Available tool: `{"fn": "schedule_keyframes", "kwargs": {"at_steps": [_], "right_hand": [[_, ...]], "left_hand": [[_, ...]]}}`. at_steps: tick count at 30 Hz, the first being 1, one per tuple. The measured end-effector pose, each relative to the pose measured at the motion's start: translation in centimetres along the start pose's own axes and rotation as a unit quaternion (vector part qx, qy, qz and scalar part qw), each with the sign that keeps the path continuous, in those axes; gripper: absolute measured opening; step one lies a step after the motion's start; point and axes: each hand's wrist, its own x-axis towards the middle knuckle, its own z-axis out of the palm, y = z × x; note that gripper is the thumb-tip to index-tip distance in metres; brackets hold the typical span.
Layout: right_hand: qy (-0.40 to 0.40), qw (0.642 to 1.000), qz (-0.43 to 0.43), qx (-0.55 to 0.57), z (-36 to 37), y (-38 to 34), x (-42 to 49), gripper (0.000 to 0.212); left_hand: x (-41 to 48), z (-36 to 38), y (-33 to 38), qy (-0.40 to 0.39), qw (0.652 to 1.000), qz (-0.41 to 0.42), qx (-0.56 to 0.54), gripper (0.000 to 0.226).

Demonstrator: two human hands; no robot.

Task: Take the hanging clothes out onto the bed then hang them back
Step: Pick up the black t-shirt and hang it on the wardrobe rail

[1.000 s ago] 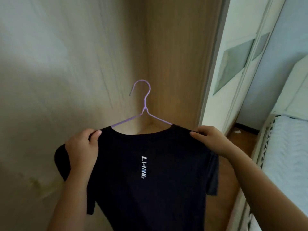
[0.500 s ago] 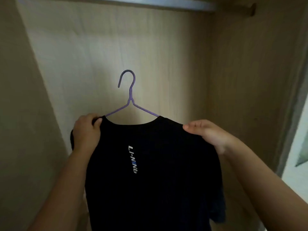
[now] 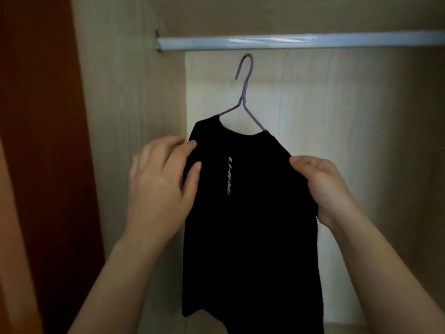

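Black T-shirt [image 3: 240,225] on a purple wire hanger [image 3: 243,102], held up inside an open wardrobe, below the hanging rail.

Far left: reddish-brown wardrobe panel [image 3: 36,141], blurred and close to the camera. Just right of it, the pale wood-grain side wall [image 3: 115,104] of the wardrobe, in shadow.

Left hand [image 3: 161,186]: raised at the shirt's left shoulder. Thumb lies on the front of the fabric and the index fingertip touches the shoulder edge, so the cloth is pinched between them. The other fingers are loosely bent beside the shirt; whether they touch it, I cannot tell.

Centre: metal rail [image 3: 289,42] runs across the top, fixed at its left end to the side wall. The hanger's hook sits just beneath the rail, with a thin strip of back panel [image 3: 349,112] showing between them; it is not over the rail. Both wire arms go into the collar. The hanger is tilted, with the shirt's left shoulder higher than the right. White lettering [image 3: 230,175] runs vertically down the chest, blurred. The body of the shirt hangs straight down, its hem out of frame.

Right hand [image 3: 322,186]: fingers curled round the shirt's right shoulder, thumb on top, gripping the fabric there.
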Motion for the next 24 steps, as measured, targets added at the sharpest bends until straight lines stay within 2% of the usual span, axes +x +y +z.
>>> {"fn": "schedule_keyframes", "kwargs": {"at_steps": [6,9,15,24], "right_hand": [[0.032,0.997,-0.067,-0.011,5.7,-1.4,3.4,0.029],[0.042,0.996,-0.08,-0.013,8.1,-2.5,5.6,0.041],[0.056,0.994,-0.079,-0.045,13.2,-4.3,9.8,0.046],[0.057,0.995,-0.047,-0.06,19.0,-1.5,11.6,0.038]], "left_hand": [[1.9,-4.8,-2.0,0.074,0.992,0.074,0.075,0.025],[2.5,-6.5,-3.2,0.1,0.987,0.08,0.101,0.024],[4.0,-8.2,-5.7,0.086,0.98,0.049,0.173,0.032],[3.8,-8.7,-6.3,0.052,0.986,0.063,0.145,0.035]]}}
